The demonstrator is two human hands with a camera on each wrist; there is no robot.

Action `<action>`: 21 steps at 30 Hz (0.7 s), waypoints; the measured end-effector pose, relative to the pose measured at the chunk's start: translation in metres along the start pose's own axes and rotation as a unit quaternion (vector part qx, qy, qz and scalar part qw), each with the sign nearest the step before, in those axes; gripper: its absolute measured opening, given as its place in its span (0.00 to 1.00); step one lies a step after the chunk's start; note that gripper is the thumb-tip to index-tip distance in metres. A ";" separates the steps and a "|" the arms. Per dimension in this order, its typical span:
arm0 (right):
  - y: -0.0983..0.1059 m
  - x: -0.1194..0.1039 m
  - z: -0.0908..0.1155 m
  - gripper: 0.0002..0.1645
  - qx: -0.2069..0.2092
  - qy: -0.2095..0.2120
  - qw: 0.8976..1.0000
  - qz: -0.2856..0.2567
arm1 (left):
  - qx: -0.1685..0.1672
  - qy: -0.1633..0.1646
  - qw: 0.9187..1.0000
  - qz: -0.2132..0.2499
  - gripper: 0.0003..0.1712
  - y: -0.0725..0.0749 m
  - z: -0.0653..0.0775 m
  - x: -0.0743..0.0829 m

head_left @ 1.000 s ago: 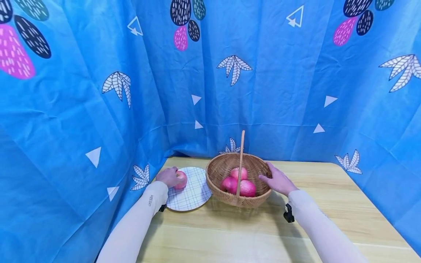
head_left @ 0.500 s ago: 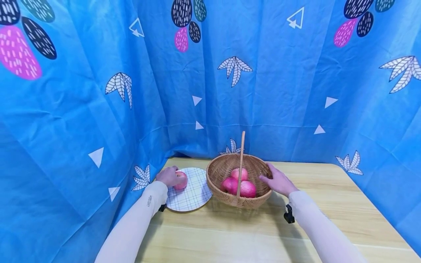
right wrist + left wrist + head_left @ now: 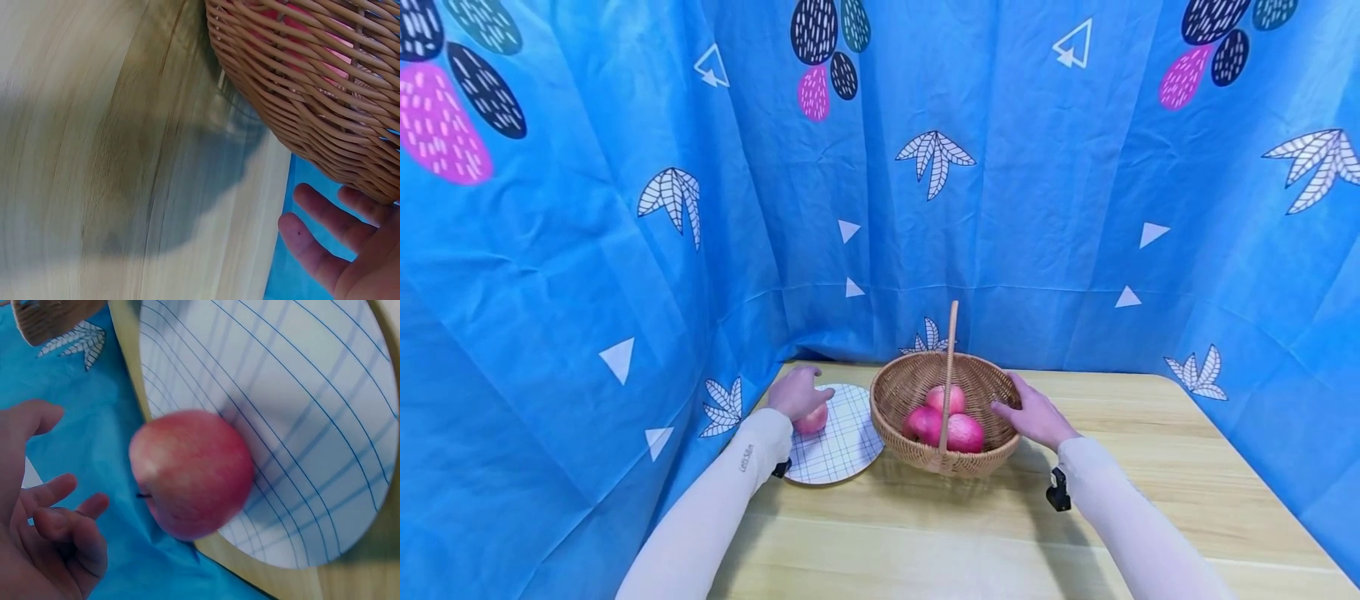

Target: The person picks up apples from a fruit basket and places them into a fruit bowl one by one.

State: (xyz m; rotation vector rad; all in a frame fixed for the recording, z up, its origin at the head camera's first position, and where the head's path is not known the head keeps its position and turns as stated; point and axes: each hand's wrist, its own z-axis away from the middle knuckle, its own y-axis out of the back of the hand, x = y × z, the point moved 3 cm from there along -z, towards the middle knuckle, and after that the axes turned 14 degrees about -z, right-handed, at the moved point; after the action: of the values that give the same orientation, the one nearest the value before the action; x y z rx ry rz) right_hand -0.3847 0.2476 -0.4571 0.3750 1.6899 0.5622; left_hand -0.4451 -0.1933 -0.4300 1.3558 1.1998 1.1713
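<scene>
My left hand (image 3: 796, 393) is off the red apple (image 3: 812, 419), with fingers loosely bent and nothing between them. In the left wrist view, a gap separates those fingers from the apple (image 3: 192, 475), which sits at the edge of a white plate (image 3: 300, 425) with blue grid lines. To the right stands a brown wicker basket (image 3: 917, 457) with a tall handle, holding several red fruits (image 3: 964, 432). My right hand (image 3: 1037, 414) grips its right rim, thumb over the inner side. Below the weave (image 3: 325, 112), the right wrist view shows several fingers loosely extended.
A light wooden table (image 3: 925, 542) carries everything. Blue patterned curtain (image 3: 1015, 208) hangs along the back and both sides, close behind the plate and left hand. The basket's handle (image 3: 951, 358) rises above the rim. Beside the basket stands the plate (image 3: 842, 450).
My left hand has let go of the apple and lifted slightly up and away, its fingers opened. The apple stays on the plate. The right hand and basket have not moved.
</scene>
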 end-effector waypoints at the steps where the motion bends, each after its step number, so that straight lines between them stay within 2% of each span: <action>1: 0.000 0.000 0.000 0.54 0.000 0.000 1.000 -0.003 | 0.002 0.001 1.000 0.004 0.36 0.001 -0.001 0.002; 9: -0.001 0.001 -0.002 0.53 0.004 0.000 1.000 -0.011 | 0.013 -0.008 0.999 0.029 0.32 0.004 -0.002 0.021; 21: -0.003 -0.001 -0.001 0.50 0.015 0.011 1.000 -0.013 | 0.042 -0.031 0.998 0.035 0.27 0.004 0.004 0.037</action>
State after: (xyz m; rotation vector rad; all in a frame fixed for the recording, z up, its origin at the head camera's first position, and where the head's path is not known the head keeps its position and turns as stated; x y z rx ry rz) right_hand -0.3854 0.2446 -0.4574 0.3694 1.7244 0.5232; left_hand -0.4389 -0.1574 -0.4239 1.4979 1.1773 1.1295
